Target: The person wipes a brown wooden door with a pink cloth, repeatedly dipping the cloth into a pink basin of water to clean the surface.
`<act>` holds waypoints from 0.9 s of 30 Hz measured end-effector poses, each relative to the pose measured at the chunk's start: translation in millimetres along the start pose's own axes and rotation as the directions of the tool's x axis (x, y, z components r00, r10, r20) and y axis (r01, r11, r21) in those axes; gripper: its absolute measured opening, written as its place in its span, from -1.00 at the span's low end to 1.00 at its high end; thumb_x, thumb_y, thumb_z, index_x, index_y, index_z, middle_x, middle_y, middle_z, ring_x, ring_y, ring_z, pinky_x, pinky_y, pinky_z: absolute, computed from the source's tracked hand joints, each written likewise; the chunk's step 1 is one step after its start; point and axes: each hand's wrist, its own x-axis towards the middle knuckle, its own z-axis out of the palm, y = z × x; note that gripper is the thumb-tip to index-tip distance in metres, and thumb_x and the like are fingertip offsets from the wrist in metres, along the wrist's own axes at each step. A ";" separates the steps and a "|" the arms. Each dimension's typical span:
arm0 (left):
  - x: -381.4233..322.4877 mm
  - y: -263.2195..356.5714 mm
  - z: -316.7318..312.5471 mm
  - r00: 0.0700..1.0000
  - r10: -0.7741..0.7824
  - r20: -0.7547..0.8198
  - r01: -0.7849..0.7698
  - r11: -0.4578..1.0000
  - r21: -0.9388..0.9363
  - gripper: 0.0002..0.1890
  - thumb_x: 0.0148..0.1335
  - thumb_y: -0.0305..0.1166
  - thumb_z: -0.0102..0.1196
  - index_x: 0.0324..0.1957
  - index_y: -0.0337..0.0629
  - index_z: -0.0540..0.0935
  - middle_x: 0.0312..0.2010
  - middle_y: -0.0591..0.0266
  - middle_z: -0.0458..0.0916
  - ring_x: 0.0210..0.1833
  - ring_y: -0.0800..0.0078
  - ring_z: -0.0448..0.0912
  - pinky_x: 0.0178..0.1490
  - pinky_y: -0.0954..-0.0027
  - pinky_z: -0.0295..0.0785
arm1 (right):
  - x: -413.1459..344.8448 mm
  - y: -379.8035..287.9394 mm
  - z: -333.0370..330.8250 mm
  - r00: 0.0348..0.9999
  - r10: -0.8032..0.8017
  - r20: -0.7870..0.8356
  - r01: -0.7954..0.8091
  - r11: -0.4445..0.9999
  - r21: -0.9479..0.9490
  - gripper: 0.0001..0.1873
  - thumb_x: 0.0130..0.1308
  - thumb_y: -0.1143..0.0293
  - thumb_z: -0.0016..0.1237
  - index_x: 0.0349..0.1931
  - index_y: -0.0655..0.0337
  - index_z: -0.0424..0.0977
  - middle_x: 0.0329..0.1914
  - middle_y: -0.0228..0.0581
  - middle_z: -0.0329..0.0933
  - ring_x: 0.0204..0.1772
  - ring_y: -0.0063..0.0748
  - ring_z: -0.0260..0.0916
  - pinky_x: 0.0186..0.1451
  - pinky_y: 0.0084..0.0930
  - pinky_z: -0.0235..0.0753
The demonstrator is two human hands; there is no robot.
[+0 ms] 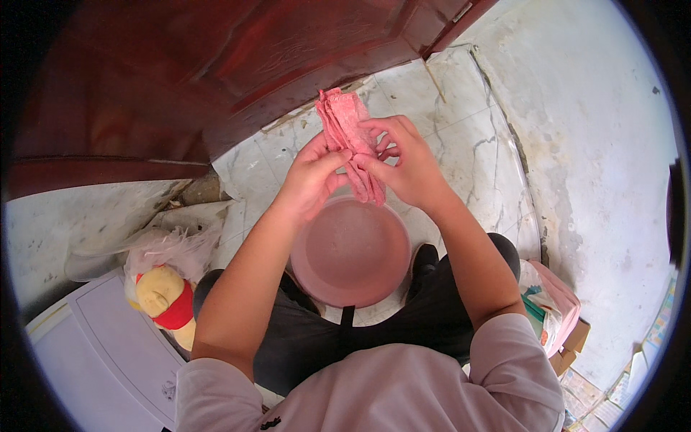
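Note:
A pink cloth [345, 110], folded into several layers, is held up between my two hands beyond the far rim of a basin. My left hand [318, 167] grips its left side, thumb in front and fingers partly hidden behind the layers. From the right, my right hand [397, 159] pinches the cloth with thumb and fingertips. The cloth's lower end hangs close to the rim of the pink plastic basin [351, 254], which stands on the floor between my feet. What looks like water lies in the basin.
A dark red panelled door [227, 70] stands ahead, over a marble-patterned tile floor [459, 135]. To my left are a plush toy [159, 291] with red clothing, a clear plastic bag [173, 248] and a white panel [119, 335]. Bags [556, 302] and a cardboard box [573, 343] sit right.

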 end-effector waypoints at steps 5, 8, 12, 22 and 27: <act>9.5 -6.0 5.6 0.999 0.003 -0.044 -0.001 0.999 0.036 -0.52 0.55 -0.50 -0.02 0.47 -0.26 0.44 0.35 0.05 0.61 0.35 0.21 0.64 0.41 -0.02 0.61 | -0.7 22.1 -10.7 0.987 0.155 -0.052 -0.150 0.985 0.085 -0.60 0.42 0.50 0.26 0.25 0.17 0.63 0.18 -0.17 0.54 0.03 -0.38 0.62 0.13 -0.36 0.72; 12.9 -10.0 14.7 0.993 0.005 -0.117 0.009 0.993 0.119 -0.50 0.51 -0.52 -0.05 0.46 -0.25 0.44 0.33 0.10 0.61 0.34 0.26 0.64 0.38 0.03 0.60 | -4.2 7.0 -6.9 0.989 0.112 -0.099 -0.113 0.994 0.004 -0.61 0.43 0.47 0.25 0.24 0.22 0.61 0.21 -0.14 0.55 0.13 -0.29 0.61 0.19 -0.26 0.70; 15.9 -6.6 10.0 0.999 -0.010 0.034 0.008 0.998 0.056 -0.39 0.45 -0.44 -0.01 0.53 -0.24 0.39 0.38 0.11 0.58 0.38 0.27 0.59 0.39 0.09 0.55 | -1.5 11.8 9.2 0.947 -0.312 -0.078 0.257 0.880 -0.399 -0.53 0.37 0.47 0.25 0.27 0.19 0.53 0.23 0.02 0.55 0.17 -0.05 0.61 -0.01 -0.26 0.70; 18.7 8.3 22.2 0.991 0.088 -0.099 -0.031 0.878 0.478 -0.43 0.65 -0.16 0.05 0.56 -0.19 0.42 0.51 0.15 0.46 0.48 0.31 0.47 0.52 0.17 0.34 | 10.9 42.3 11.9 0.942 0.331 -0.048 -0.218 0.716 0.663 -0.53 0.50 0.47 0.15 0.35 0.31 0.40 0.20 -0.21 0.62 0.18 -0.46 0.59 0.21 -0.43 0.63; 23.3 7.1 1.8 0.978 0.159 -0.133 -0.068 0.852 0.520 -0.57 0.64 -0.21 0.03 0.41 -0.12 0.57 0.38 0.18 0.57 0.41 0.33 0.51 0.40 0.23 0.47 | 26.7 42.0 5.8 0.855 0.519 -0.017 -0.361 0.617 0.699 -0.60 0.55 0.33 0.17 0.27 0.34 0.50 0.11 -0.24 0.68 0.12 -0.45 0.62 0.24 -0.43 0.60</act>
